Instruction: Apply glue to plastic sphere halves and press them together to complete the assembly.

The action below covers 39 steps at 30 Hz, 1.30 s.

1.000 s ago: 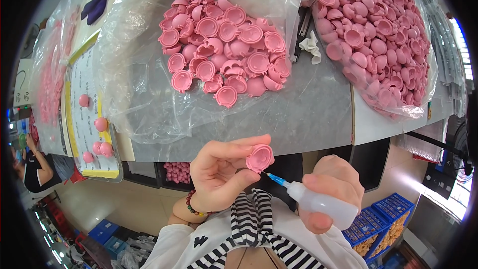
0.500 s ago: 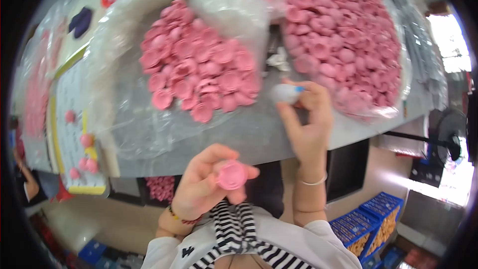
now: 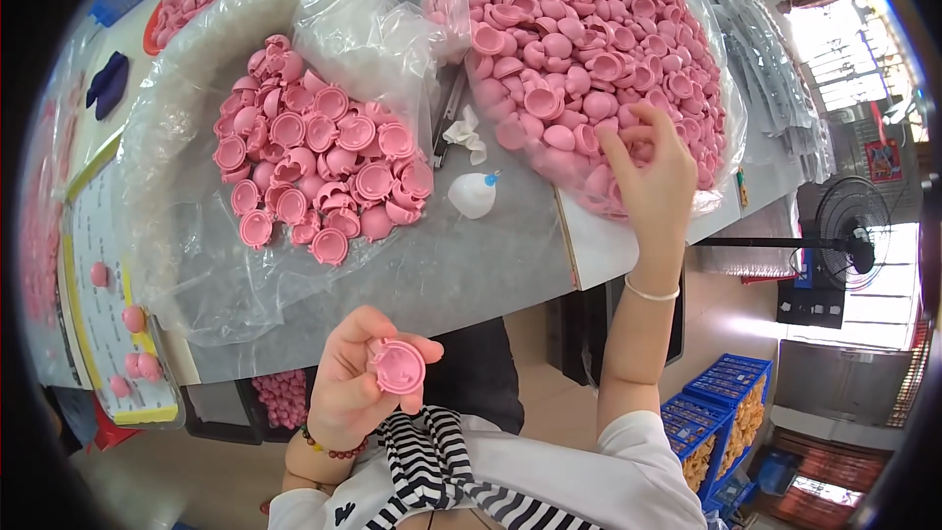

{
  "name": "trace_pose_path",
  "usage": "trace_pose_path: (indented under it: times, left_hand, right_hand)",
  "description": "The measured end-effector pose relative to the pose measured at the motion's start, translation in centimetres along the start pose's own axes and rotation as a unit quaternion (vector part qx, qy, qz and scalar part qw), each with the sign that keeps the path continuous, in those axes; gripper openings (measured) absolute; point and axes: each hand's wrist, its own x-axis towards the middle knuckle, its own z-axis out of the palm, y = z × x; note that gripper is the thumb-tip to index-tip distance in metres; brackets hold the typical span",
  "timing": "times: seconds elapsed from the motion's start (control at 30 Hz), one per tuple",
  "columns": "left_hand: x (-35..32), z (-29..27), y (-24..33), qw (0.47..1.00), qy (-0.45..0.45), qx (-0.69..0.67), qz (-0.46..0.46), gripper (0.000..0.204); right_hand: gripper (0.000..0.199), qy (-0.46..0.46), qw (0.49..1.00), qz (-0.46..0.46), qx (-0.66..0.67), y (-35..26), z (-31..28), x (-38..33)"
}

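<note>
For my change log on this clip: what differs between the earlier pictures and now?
The right hand has let go of the bottle, now set down forward on the table, and has moved forward and right to the big pile; whether it grips anything there is unclear. The left hand still holds a pink shell. The small pile looks unchanged.

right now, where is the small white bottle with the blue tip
The bottle is near the centre of the head view, on the grey tabletop, right of the loose pink round shells and below the crumpled white tissue.
</note>
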Motion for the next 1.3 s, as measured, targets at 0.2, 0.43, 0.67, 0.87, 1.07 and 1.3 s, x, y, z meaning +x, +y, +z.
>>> trace_pose_path:
  times: [0.2,0.43,0.67,0.87,1.07,1.3]
  left_hand:
    - [-0.7,0.0,0.5,1.000,0.007,0.019,0.000,0.043]
    - [-0.3,0.5,1.3,0.981,0.050,0.180,0.049,0.045]
    - [-0.7,0.6,1.4,0.951,0.060,0.286,0.098,0.044]
    - [-0.2,1.2,0.9,0.888,0.076,0.438,0.121,0.038]
    - [0.1,1.2,0.5,0.850,0.073,0.501,0.144,0.035]
    - [0.5,0.7,0.6,0.757,0.047,0.620,0.201,0.037]
  right_hand:
    - [0.019,0.066,0.957,0.021,0.281,-0.4,-0.6,-1.4]
    - [0.014,-0.373,0.878,0.001,0.298,-6.0,0.2,-7.4]
    - [0.034,-0.245,0.949,-0.078,0.181,-5.9,0.6,-8.4]
    - [0.035,-0.222,0.887,-0.117,0.387,-8.1,-0.5,-10.3]
    - [0.035,-0.198,0.871,-0.183,0.412,-9.0,1.0,-11.0]
    - [0.038,-0.175,0.893,-0.202,0.363,-8.7,1.0,-11.7]
